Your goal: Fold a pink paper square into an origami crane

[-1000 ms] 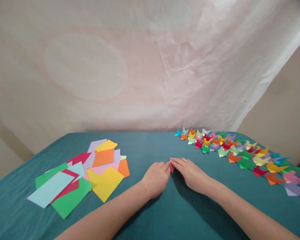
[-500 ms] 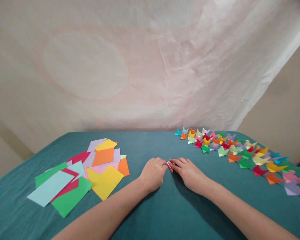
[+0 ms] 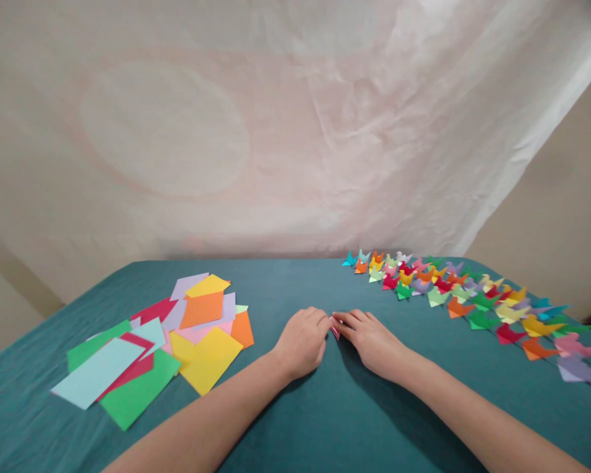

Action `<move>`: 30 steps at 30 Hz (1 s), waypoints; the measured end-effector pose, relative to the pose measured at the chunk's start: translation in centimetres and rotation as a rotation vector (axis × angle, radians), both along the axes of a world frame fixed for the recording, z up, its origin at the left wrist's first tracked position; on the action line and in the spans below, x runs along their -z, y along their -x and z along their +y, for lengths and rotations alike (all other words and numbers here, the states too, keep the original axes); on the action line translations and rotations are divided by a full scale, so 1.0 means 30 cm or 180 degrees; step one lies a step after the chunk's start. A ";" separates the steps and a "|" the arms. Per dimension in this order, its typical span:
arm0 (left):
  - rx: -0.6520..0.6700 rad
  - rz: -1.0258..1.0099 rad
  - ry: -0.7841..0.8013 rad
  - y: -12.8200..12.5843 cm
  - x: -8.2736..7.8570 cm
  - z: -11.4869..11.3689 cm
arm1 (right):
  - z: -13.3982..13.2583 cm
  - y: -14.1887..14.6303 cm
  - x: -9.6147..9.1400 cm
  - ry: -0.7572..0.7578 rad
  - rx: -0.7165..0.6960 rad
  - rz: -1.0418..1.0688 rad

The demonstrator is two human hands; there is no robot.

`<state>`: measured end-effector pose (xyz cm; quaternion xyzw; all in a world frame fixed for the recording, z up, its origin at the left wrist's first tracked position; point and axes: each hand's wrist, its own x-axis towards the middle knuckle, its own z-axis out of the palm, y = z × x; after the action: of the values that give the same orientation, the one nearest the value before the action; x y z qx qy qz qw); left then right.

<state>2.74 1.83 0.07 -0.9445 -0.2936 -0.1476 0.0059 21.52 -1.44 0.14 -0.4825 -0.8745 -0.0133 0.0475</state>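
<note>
My left hand [image 3: 303, 340] and my right hand [image 3: 369, 338] meet at the middle of the teal table [image 3: 295, 420]. Between their fingertips lies a small folded pink paper [image 3: 334, 330], mostly hidden by the fingers. Both hands have their fingers curled and pressed onto it against the tabletop. Only a thin pink edge shows between the two hands.
A loose pile of coloured paper squares [image 3: 177, 335] lies at the left: green, yellow, orange, red, light blue, lilac. Several folded paper birds [image 3: 467, 299] stand in rows along the right side of the table. A creased pale cloth [image 3: 276, 131] hangs behind.
Both hands have shifted slightly away from me with the pink paper. Less of the paper shows now than one second ago.
</note>
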 end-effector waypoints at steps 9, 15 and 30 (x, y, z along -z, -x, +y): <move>0.0363 0.0066 -0.0199 0.013 0.005 0.010 | -0.001 -0.008 -0.008 0.0124 0.0013 -0.0018; 0.0631 0.0203 -0.0431 0.014 0.005 0.019 | -0.006 -0.003 -0.007 0.0120 0.0027 -0.0073; 0.0929 0.0393 -0.0545 0.015 -0.016 0.023 | -0.012 0.020 0.009 -0.0078 0.0149 -0.0301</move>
<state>2.29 2.52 0.56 -0.9804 -0.1387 -0.1130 0.0829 20.92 -1.79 -0.14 -0.5010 -0.8640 -0.0478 0.0117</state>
